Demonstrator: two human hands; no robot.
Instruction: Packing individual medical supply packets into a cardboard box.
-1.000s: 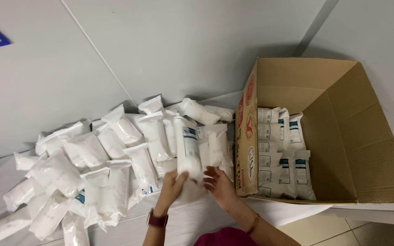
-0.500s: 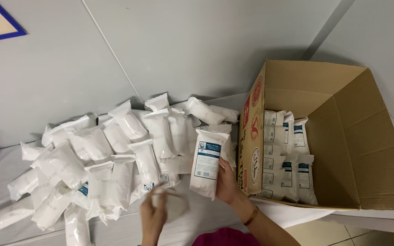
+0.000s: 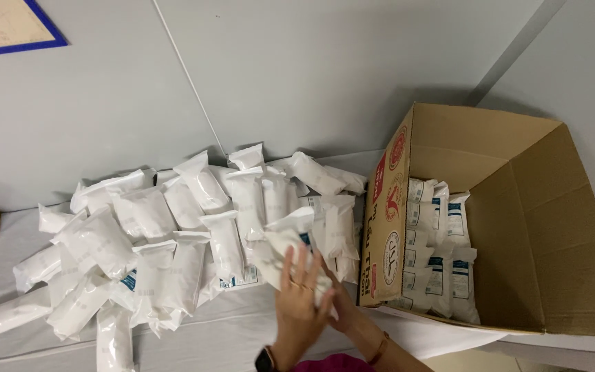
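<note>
Since 0.5 s ago the white pouch [image 3: 289, 238] has dropped from upright beside the box to a slant over the near right edge of the pile, and the left hand [image 3: 299, 297] has come up onto it.

Pouch now lies tilted, its far end up and to the right, blue label patch just showing, resting against the pile of white pouches [image 3: 173, 241]. Left hand is flat on top, fingers spread wide, a ring visible, dark watch at the wrist. Right hand [image 3: 339, 306] is mostly hidden beneath and behind the left; it seems to grip the pouch's near right edge, but finger spread cannot be told. A bracelet shows on that wrist.

Just right of the hands stands the open cardboard box [image 3: 518, 227], its printed side wall facing the pile. Inside, packed pouches [image 3: 439, 248] stand in rows against the left wall; the right part of the box floor is bare. Everything sits on a white table [image 3: 215, 337]; a grey wall [image 3: 311, 76] rises at the far side.

Judgement on doing this well: press the pouch flat between both palms so air and contents even out, keep the label side consistent with the packed rows, and hold it by the long edges, since the slick film could slip.
</note>
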